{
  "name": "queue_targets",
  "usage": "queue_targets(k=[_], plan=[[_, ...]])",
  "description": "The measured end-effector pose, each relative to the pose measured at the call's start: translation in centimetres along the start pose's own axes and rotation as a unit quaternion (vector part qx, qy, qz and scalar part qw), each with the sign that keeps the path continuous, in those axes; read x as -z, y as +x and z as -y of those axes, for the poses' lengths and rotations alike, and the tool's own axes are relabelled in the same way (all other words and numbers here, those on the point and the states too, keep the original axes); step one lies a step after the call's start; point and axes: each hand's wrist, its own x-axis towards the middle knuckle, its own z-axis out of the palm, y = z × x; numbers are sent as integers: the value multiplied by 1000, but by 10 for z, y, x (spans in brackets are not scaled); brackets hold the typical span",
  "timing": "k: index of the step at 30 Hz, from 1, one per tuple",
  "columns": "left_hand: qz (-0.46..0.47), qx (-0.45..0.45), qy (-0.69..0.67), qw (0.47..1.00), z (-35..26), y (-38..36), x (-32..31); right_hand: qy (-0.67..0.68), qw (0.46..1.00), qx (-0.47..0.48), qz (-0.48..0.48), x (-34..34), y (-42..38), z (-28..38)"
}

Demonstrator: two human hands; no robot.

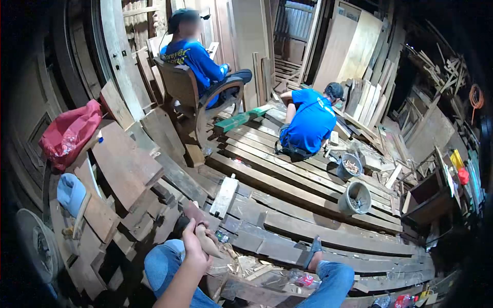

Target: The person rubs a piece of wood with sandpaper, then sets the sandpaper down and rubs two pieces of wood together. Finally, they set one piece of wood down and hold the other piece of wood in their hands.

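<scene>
My left hand [194, 249] reaches up from the bottom of the view, between my knees. Its fingers are closed around a curved piece of wood [208, 243] that tapers to a point at the lower right. A flat reddish-brown piece [193, 211] juts out just beyond the fingertips, overlapping a dark shape. Past it, a pale oblong object [224, 197] with a narrow tip lies on the boards. Wood chips and offcuts [249, 264] litter the floor right of the hand. My right hand is out of view.
One person in blue sits in a wooden chair [177, 82]; another crouches on the slatted planks [246, 146]. Two buckets [355, 199] stand at the right. Boards [126, 164], a red bag [72, 136] and a blue cloth [72, 192] lie to the left.
</scene>
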Motion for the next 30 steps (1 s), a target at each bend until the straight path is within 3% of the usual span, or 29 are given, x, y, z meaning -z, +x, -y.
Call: queue_targets(k=[2, 3, 11, 30], plan=[[7, 28, 8, 1000, 1, -1, 2, 5, 1000, 1, 0, -3, -1, 1], [7, -12, 13, 1000, 6, -5, -7, 7, 1000, 0, 0, -4, -1, 1], [-3, -32, 97, 995, 32, 0, -9, 20, 1000, 0, 4, -9, -2, -1], [11, 4, 69, 998, 19, -2, 1, 14, 1000, -1, 15, -9, -5, 1]])
